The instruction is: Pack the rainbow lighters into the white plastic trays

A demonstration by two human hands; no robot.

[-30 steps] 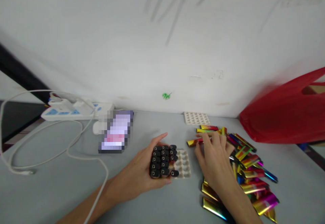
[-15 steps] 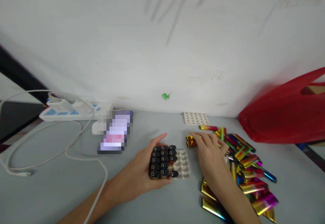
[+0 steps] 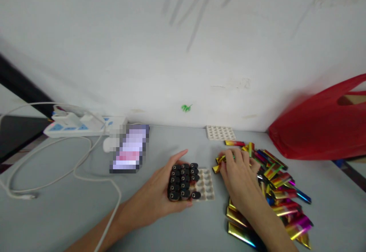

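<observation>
At the wall-side surface: both hands engaged

Behind everything rises a scuffed white wall (image 3: pixel 183 53); before it extends the plain grey surface (image 3: pixel 177 236). A glossy red plastic bag (image 3: pixel 323 134) sits at the right, near the wall, apparently parked beyond the handling. Below it spreads a loose heap of shiny gold, red, magenta and blue metallic tubes (image 3: pixel 286 195), presumably put there for the right hand (image 3: pixel 237 175) to reach. That hand's fingers curl over gold-ended tubes (image 3: pixel 216 169) at the heap's left edge; whether they pinch or merely rest cannot be told. The left hand (image 3: pixel 158 187) has its fingers clasped around a block of upright black-topped pieces (image 3: pixel 185 179), likely to steady them. A white power strip with blue patches (image 3: pixel 76 132) and a dark-edged phone (image 3: pixel 130 149), screen obscured, lie at the left, seemingly out of the hands' way. One white pocketed tray (image 3: pixel 206 185) shows to the block's right, apparently supporting it; a smaller-looking second white tray (image 3: pixel 220 133) lies near the wall. Just beside that: a single red-and-gold tube (image 3: pixel 234 143).
</observation>
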